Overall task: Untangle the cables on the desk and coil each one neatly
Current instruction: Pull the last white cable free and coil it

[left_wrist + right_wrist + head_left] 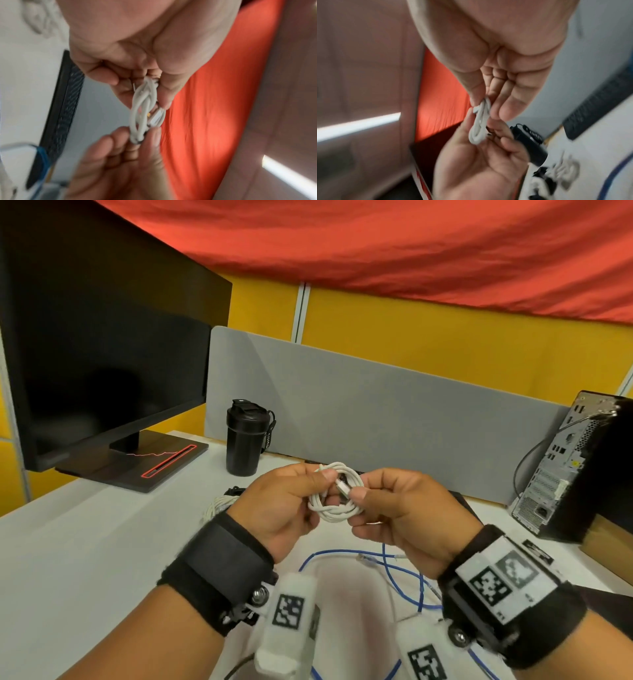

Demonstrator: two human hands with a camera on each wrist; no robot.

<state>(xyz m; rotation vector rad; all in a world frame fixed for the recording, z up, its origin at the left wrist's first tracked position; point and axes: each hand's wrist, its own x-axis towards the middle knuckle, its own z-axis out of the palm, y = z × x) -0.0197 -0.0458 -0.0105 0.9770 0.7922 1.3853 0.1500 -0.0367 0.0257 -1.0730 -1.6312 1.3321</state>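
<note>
A small white cable coil is held up above the desk between both hands. My left hand pinches its upper left side with thumb and fingers. My right hand pinches the right side, thumb near the cable's silver plug. The same white coil shows edge-on in the left wrist view, and the coil is also in the right wrist view, gripped from both ends. A blue cable lies loose on the desk under my hands. Another white cable bundle lies by my left wrist.
A black monitor stands at the left on its base. A black shaker bottle stands behind my hands. A computer tower stands at the right before a grey divider panel. A dark keyboard lies beyond the hands.
</note>
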